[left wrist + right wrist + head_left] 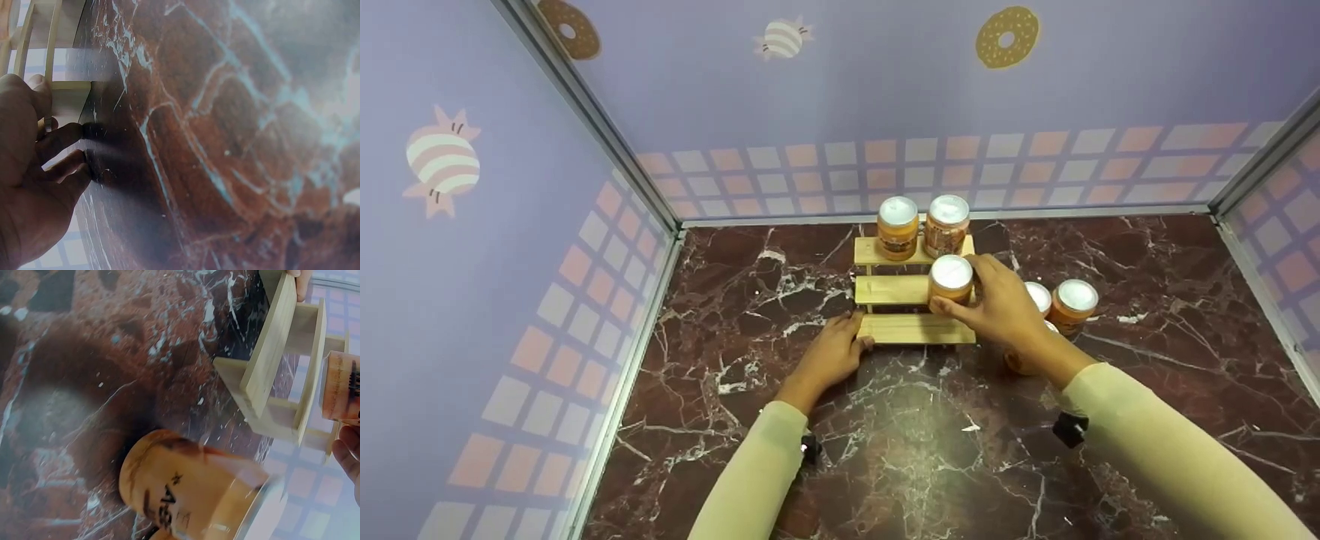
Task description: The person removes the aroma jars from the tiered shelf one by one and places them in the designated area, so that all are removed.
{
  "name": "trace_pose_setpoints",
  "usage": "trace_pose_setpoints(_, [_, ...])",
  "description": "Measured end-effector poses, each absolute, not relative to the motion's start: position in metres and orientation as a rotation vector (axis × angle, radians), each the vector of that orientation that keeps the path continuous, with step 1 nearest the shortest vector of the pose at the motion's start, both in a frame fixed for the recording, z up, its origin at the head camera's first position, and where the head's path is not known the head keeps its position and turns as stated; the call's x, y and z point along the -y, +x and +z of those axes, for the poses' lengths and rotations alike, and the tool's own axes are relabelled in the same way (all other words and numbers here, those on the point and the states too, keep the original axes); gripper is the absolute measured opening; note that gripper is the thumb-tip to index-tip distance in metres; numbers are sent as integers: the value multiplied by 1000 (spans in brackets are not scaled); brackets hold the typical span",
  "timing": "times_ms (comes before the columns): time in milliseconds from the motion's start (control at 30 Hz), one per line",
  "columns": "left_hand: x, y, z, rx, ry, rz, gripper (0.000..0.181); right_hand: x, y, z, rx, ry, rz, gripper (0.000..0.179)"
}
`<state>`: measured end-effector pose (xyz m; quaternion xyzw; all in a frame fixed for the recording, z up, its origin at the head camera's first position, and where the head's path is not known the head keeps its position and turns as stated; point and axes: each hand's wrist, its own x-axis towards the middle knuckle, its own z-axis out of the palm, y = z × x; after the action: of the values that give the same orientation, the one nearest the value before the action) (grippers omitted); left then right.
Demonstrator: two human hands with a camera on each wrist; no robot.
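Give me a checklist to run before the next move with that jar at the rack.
1. Grip on the held jar: ok; the right hand has fingers and thumb around it.
2. Rack held: ok; the left hand grips the bottom tier's left end.
3. Top-tier jars standing: ok; two upright, side by side.
4. Held jar resting on the middle tier: cannot tell; contact at its base is unclear.
5. Clear view of the jars right of the rack: not ok; the right arm partly hides some.
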<state>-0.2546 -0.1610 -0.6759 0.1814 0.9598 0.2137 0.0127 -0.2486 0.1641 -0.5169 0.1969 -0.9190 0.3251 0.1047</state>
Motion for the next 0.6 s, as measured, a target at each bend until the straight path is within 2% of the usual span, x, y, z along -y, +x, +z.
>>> trace_pose_setpoints(600, [159,-251,-671,-2984,552,742,71,-202,-237,-511,2693,539,922,78])
